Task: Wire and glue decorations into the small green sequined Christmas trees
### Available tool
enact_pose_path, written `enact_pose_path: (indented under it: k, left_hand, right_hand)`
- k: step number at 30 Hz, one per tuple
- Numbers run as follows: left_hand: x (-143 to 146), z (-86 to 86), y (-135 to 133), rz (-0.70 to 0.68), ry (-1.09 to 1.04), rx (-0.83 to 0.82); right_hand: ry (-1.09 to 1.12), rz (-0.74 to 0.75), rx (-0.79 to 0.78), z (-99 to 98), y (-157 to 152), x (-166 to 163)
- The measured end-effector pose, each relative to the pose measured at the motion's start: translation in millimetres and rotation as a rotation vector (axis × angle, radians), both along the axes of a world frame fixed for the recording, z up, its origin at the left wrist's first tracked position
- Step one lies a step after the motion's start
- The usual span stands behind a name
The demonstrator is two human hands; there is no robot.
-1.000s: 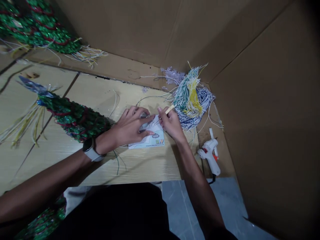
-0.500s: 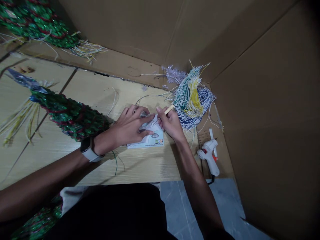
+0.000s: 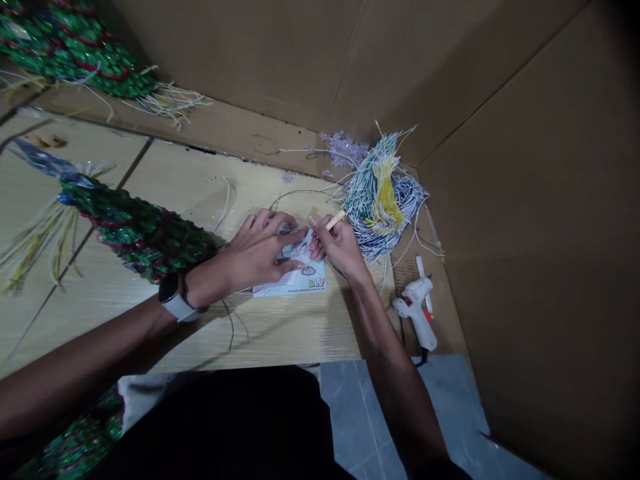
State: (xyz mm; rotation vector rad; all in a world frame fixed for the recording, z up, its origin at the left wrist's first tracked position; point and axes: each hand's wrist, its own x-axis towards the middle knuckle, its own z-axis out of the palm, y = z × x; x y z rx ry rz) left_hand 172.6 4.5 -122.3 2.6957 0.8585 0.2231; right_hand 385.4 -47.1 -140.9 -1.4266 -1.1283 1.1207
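Note:
My left hand (image 3: 260,252) lies on a small white printed card (image 3: 295,279) marked "DIY" on the wooden board (image 3: 190,193), fingers spread and pressing it down. A pale watch (image 3: 173,300) sits on that wrist. My right hand (image 3: 339,245) is closed in a pinch on a thin pale stick tool (image 3: 336,219), its tip at the card's upper right by my left fingertips. What lies under my left fingers is hidden.
A green and red sequined cone (image 3: 135,230) lies left of my hands; another (image 3: 75,50) lies at the far left. A bundle of white, green, yellow and blue wires (image 3: 383,197) sits behind my right hand. A white glue gun (image 3: 415,313) rests at right. Cardboard walls (image 3: 525,200) enclose the corner.
My right hand has shifted slightly left, closer to my left fingertips, with the stick tool. My left hand has stayed pressed on the card.

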Motion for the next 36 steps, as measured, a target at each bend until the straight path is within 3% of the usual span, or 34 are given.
enact_pose_path:
  k: [26, 36]
  left_hand:
    - [-4.8, -8.0, 1.5, -0.051, -0.071, 0.095]
    - [-6.3, -2.7, 1.7, -0.058, -0.070, 0.064]
  right_hand:
    - [-0.035, -0.008, -0.015, 3.1, 1.3, -2.0]
    - [-0.035, -0.004, -0.014, 1.4, 1.5, -0.9]
